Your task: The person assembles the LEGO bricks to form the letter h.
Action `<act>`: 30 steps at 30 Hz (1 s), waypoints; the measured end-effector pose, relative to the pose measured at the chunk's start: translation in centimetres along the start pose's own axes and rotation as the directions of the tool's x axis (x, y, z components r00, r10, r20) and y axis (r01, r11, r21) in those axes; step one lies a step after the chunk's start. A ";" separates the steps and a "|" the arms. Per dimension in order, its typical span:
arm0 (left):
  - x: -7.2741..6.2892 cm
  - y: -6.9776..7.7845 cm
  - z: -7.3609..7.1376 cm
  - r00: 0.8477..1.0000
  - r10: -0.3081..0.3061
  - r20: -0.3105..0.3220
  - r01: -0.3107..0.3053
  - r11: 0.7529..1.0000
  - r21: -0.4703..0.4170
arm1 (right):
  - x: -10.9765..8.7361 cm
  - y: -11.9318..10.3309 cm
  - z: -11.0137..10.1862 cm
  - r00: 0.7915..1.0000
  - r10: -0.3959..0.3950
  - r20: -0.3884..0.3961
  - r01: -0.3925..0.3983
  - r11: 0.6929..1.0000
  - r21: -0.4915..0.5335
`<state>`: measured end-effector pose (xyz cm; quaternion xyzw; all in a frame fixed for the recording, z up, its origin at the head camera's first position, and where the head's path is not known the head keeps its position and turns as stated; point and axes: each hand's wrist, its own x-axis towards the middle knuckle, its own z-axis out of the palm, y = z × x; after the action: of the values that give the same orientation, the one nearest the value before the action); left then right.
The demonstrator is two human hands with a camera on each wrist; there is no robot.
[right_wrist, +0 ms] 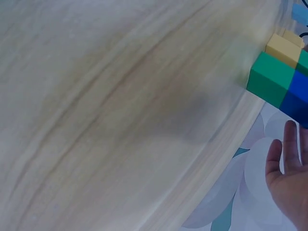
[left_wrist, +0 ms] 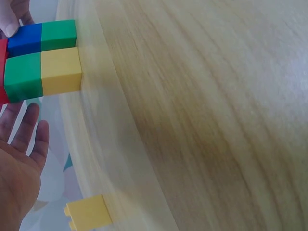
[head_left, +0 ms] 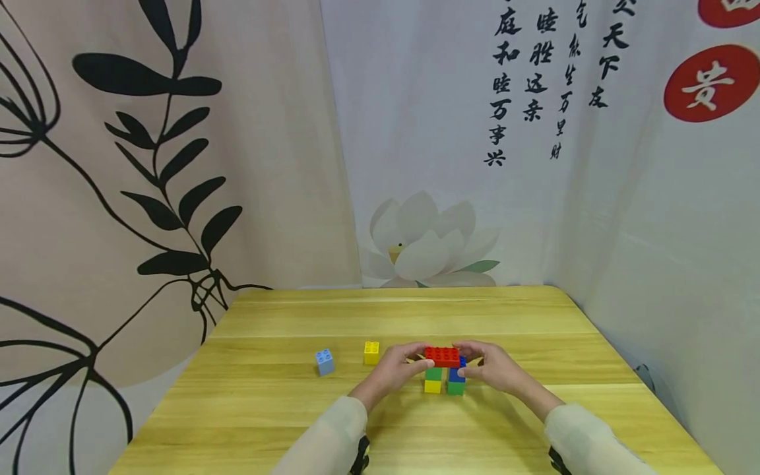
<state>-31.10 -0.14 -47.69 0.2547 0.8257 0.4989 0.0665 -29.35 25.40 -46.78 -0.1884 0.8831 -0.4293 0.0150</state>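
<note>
In the head view a long red brick (head_left: 442, 357) lies across the tops of two short stacks on the table. The left stack has a green brick (head_left: 433, 374) over a yellow brick (head_left: 433, 386); the right one has a blue brick (head_left: 456, 375) over a green brick (head_left: 456, 388). My left hand (head_left: 399, 366) pinches the red brick's left end, thumb in front and fingers behind. On the other side my right hand (head_left: 494, 365) grips the blue brick near its top, thumb on its front face, close to the red brick's right end. The left wrist view shows the blue brick (left_wrist: 25, 39) beside the green one.
Left of the stacks, a loose yellow brick (head_left: 371, 353) and a light blue brick (head_left: 324, 362) stand on the wooden table (head_left: 285, 422). A printed curtain (head_left: 285, 165) hangs right behind the table's far edge.
</note>
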 end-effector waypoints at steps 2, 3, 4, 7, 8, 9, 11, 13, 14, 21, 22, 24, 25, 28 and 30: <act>0.0 0.0 0.0 1.000 -0.001 0.001 0.001 1.000 0.003 | 0.0 -0.1 0.1 1.000 0.012 -0.005 -0.012 1.000 0.004; 0.0 -0.1 0.0 1.000 0.001 0.002 -0.001 1.000 0.001 | 0.1 -0.1 0.1 1.000 0.016 -0.007 -0.016 1.000 0.007; 0.0 -0.1 -0.1 1.000 0.001 0.002 -0.001 1.000 0.001 | 0.1 -0.2 0.2 1.000 0.018 -0.009 -0.018 1.000 0.012; 0.1 -0.2 -0.1 1.000 0.004 0.005 -0.004 1.000 -0.003 | 0.2 -0.3 0.2 1.000 0.005 -0.012 -0.004 1.000 0.026; 0.1 -0.2 -0.1 1.000 0.006 0.005 -0.006 1.000 -0.006 | 0.2 -0.3 0.2 1.000 -0.002 -0.010 0.003 1.000 0.031; 0.2 -0.2 -0.1 1.000 0.002 0.005 -0.001 1.000 -0.009 | 0.3 -0.3 0.2 1.000 -0.010 -0.006 0.010 0.999 0.031; 0.2 -0.2 -0.1 1.000 -0.005 0.006 0.005 1.000 -0.011 | 0.3 -0.3 0.1 1.000 -0.018 -0.002 0.018 0.999 0.027; 0.2 -0.2 -0.1 1.000 -0.008 0.006 0.008 1.000 -0.015 | 0.3 -0.3 0.1 1.000 -0.016 0.003 0.016 1.000 0.023; 0.2 -0.2 -0.1 1.000 -0.009 0.005 0.009 1.000 -0.016 | 0.2 -0.3 0.1 1.000 -0.012 0.004 0.012 1.000 0.025; 0.2 -0.3 -0.1 1.000 0.015 -0.003 -0.015 1.000 -0.006 | 0.2 -0.3 0.3 1.000 -0.006 0.000 0.006 1.000 0.023; 0.2 -0.3 -0.1 1.000 0.015 -0.005 -0.015 1.000 -0.007 | 0.2 -0.3 0.3 1.000 -0.006 -0.002 0.006 1.000 0.022; 0.1 -0.3 0.0 1.000 0.017 -0.008 -0.017 1.000 -0.007 | 0.1 -0.3 0.4 1.000 -0.008 -0.006 0.008 1.000 0.019; 0.1 -0.3 0.0 1.000 0.014 -0.009 -0.014 1.000 -0.009 | 0.0 -0.3 0.4 1.000 -0.008 -0.007 0.008 1.000 0.021; 0.1 -0.4 0.0 1.000 0.006 -0.007 -0.006 1.000 -0.005 | -0.1 -0.2 0.4 1.000 0.004 -0.019 -0.004 1.000 0.024; 0.1 -0.3 0.1 1.000 0.009 -0.006 -0.009 1.000 -0.004 | -0.2 -0.1 0.4 0.999 0.012 -0.030 -0.011 1.000 0.029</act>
<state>-31.29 -0.17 -48.00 0.2568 0.8239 0.5014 0.0623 -29.10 25.09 -46.97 -0.1768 0.8780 -0.4448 0.0066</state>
